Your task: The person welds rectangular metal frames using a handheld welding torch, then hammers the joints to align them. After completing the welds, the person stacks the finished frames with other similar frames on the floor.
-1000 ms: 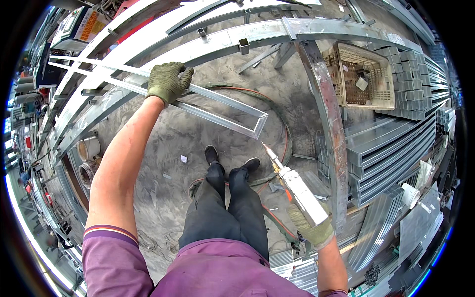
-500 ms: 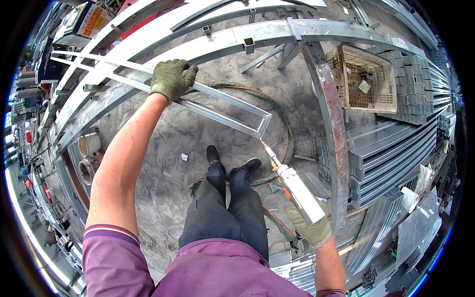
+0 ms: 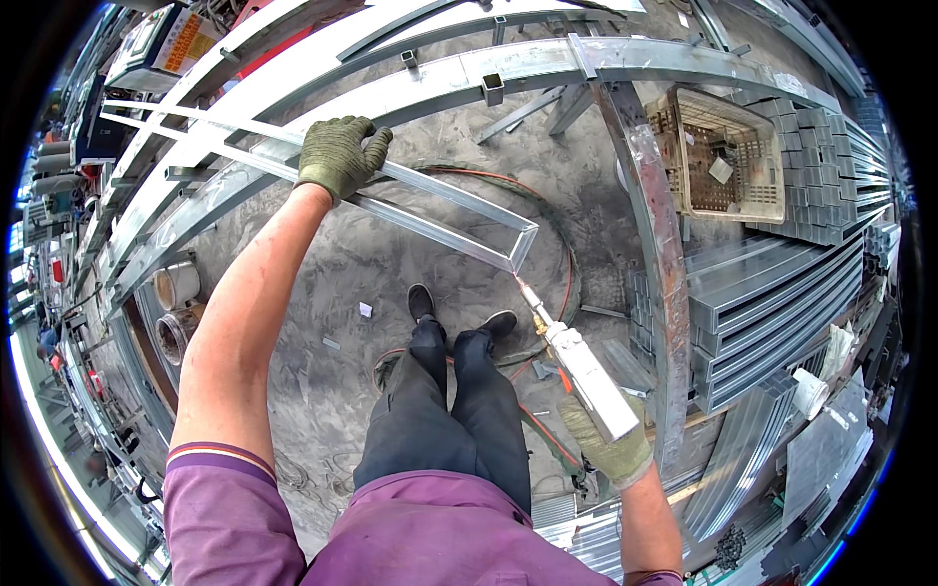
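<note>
My left hand, in a green work glove, is closed over a narrow, long silver metal frame with two side bars and a short end piece. The frame slants across the rails, its near end sticking out over the floor. My right hand, gloved too, grips a white handheld welding gun from below; most of its fingers are hidden behind the body. The gun's slim tip touches or nearly touches the lower corner of the frame's end. A small pinkish glint shows there.
Long silver rails cross ahead, joined to a rusty steel beam on the right. Beyond it are a beige plastic crate and stacked metal tubes. A hose curves over the floor. Buckets stand left.
Both hands, the frame and the welding gun stay almost where they were. My right hand and the gun have shifted by a hair at most.
</note>
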Tool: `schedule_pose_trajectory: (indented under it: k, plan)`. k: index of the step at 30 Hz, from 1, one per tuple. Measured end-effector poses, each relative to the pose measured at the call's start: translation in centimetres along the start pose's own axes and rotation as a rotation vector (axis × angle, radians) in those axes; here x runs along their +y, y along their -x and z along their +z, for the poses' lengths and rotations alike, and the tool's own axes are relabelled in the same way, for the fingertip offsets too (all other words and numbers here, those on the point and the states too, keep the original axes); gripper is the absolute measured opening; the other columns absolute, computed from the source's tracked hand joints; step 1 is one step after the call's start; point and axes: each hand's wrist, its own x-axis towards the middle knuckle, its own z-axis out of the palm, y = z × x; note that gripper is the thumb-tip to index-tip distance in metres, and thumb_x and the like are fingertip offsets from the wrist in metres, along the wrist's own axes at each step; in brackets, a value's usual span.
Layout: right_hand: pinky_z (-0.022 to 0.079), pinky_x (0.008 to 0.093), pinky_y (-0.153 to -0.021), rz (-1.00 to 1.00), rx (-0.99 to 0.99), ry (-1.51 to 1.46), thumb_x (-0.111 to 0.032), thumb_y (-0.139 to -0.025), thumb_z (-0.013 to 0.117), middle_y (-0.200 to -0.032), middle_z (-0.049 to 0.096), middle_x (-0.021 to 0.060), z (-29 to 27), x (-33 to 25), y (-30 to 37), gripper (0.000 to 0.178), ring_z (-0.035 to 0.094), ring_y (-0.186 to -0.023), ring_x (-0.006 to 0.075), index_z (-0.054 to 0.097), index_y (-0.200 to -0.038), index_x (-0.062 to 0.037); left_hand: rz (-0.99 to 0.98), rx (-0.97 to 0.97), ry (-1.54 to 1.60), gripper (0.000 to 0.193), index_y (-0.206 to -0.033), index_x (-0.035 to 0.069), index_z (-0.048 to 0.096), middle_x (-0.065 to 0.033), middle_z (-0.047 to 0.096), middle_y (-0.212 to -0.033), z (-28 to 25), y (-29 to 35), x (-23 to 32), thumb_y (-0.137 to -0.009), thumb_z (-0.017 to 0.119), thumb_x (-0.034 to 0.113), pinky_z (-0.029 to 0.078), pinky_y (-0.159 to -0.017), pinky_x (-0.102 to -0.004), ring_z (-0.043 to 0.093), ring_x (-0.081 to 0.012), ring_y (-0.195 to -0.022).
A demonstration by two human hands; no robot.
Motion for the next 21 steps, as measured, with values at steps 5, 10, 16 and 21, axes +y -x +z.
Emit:
schedule_pose_trajectory:
  k: [5,10,16,21]
  plan:
    - [0.06,0.0362,-0.072,0.002,-0.019,0.029,-0.01,-0.093,0.083,-0.095,0.079,0.0126,-0.04,-0.13,-0.09,0.028,0.077,-0.081,0.0241,0.076,-0.118,0.002,-0.005,-0.003,-0.001,0.041,-0.101,0.008,0.08,-0.0148,0.078,-0.097,-0.16,0.08,0.05,-0.103,0.063,0.045,0.054,-0.089,-0.0482,0.073,-0.0355,-0.094]
    - [0.062,0.0397,-0.073,0.06,0.021,0.005,-0.018,-0.087,0.088,-0.097,0.078,0.0104,0.47,-0.32,0.17,0.026,0.077,-0.086,0.0298,0.08,-0.11,-0.009,-0.053,-0.111,-0.008,0.051,-0.112,0.01,0.081,-0.015,0.079,-0.107,-0.45,-0.25,0.18,-0.104,0.057,0.054,0.052,-0.098,-0.0468,0.073,-0.0341,-0.104]
    - [0.062,0.0398,-0.072,0.014,0.042,0.057,-0.019,-0.087,0.087,-0.097,0.078,0.0099,0.8,-0.07,0.2,0.026,0.077,-0.084,0.0292,0.08,-0.111,-0.0099,-0.052,-0.105,0.003,0.051,-0.11,0.01,0.081,-0.0156,0.079,-0.105,-0.37,-0.24,0.01,-0.103,0.057,0.054,0.053,-0.097,-0.0472,0.074,-0.0344,-0.101]
    - [0.062,0.0392,-0.071,0.017,0.029,0.081,-0.019,-0.087,0.088,-0.097,0.078,0.0101,0.73,-0.43,0.06,0.027,0.077,-0.083,0.0291,0.079,-0.111,-0.0092,-0.046,-0.098,0.002,0.05,-0.108,0.01,0.082,-0.0162,0.079,-0.103,-0.46,-0.26,0.15,-0.103,0.057,0.054,0.053,-0.095,-0.0473,0.074,-0.035,-0.1]
